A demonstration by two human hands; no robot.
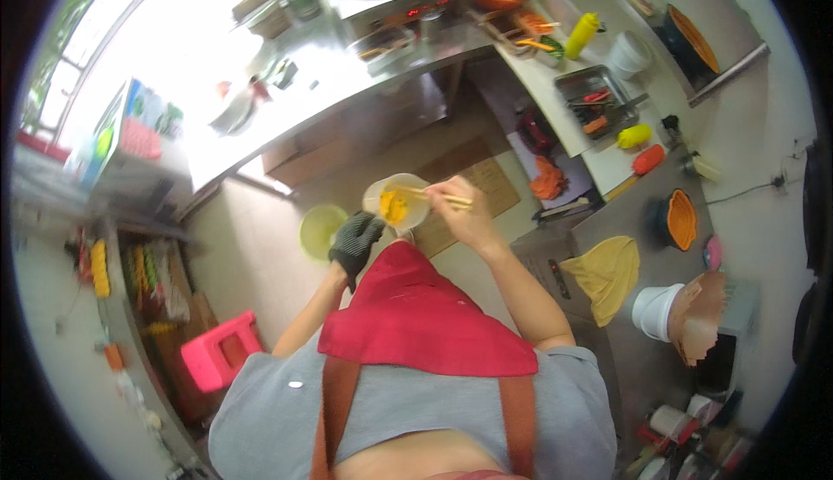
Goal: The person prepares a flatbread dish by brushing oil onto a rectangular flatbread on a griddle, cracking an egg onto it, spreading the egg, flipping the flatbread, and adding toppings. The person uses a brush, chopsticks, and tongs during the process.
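My left hand (355, 244), in a dark knit glove, grips the side of a translucent pitcher (414, 213) held in front of the red apron (423, 324). Beaten-looking yellow egg mixture (393, 205) shows inside it. My bare right hand (459, 210) holds a pair of wooden chopsticks (410, 189), whose far ends reach into the pitcher over the yellow mixture. Below and left of the pitcher, beside my gloved hand, is a pale green bin (321, 229).
A steel counter (312, 106) runs ahead. At the right counter are a steel tray (595, 102), yellow squeeze bottle (581, 35), yellow cloth (605, 275) and white bucket (654, 311). A pink stool (221, 353) stands left; flattened cardboard (481, 193) lies on the floor.
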